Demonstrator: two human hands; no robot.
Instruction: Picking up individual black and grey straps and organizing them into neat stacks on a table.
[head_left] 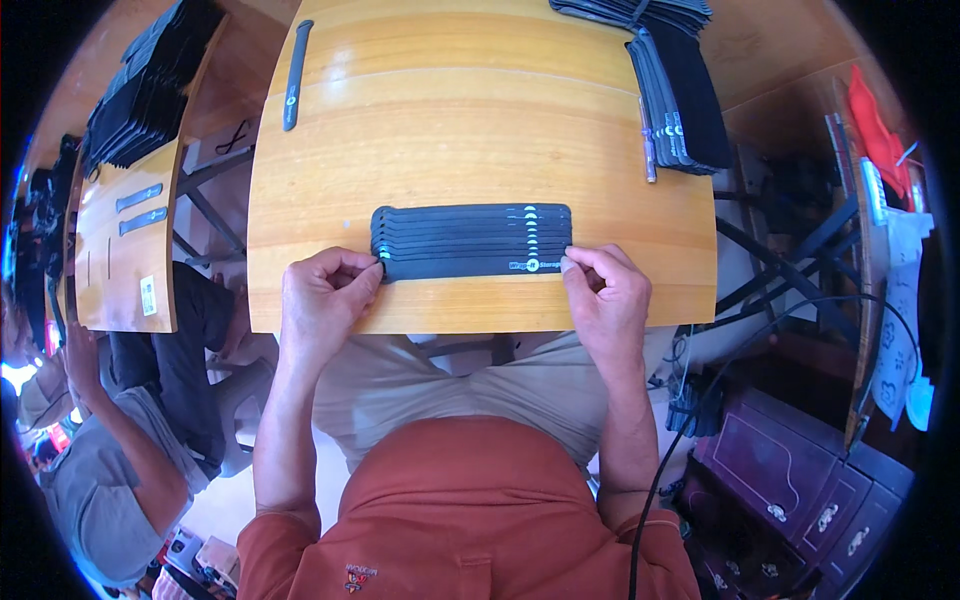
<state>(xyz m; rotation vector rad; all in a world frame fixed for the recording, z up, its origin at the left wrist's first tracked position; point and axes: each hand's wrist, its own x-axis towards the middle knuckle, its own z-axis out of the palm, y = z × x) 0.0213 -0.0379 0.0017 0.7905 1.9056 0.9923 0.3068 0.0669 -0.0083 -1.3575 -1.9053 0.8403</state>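
Several black fabric straps (455, 235) lie overlapped in stepped rows near the front edge of the wooden table (450, 130). Each has a rounded left end with a slot, and pale printing lines up toward the right. My left hand (328, 295) pinches the left end of the nearest strap between thumb and forefinger. At the opposite end of that same strap, my right hand (610, 295) is closed with thumb and fingertips on its corner. The strap lies flat and straight between both hands.
One loose strap (297, 75) lies at the table's far left. Stacked black straps (680, 95) and a pen (648, 140) are at the far right. Left, a second table (130, 270) carries more straps; a co-worker (120, 470) sits there. A black cable (690, 420) hangs at right.
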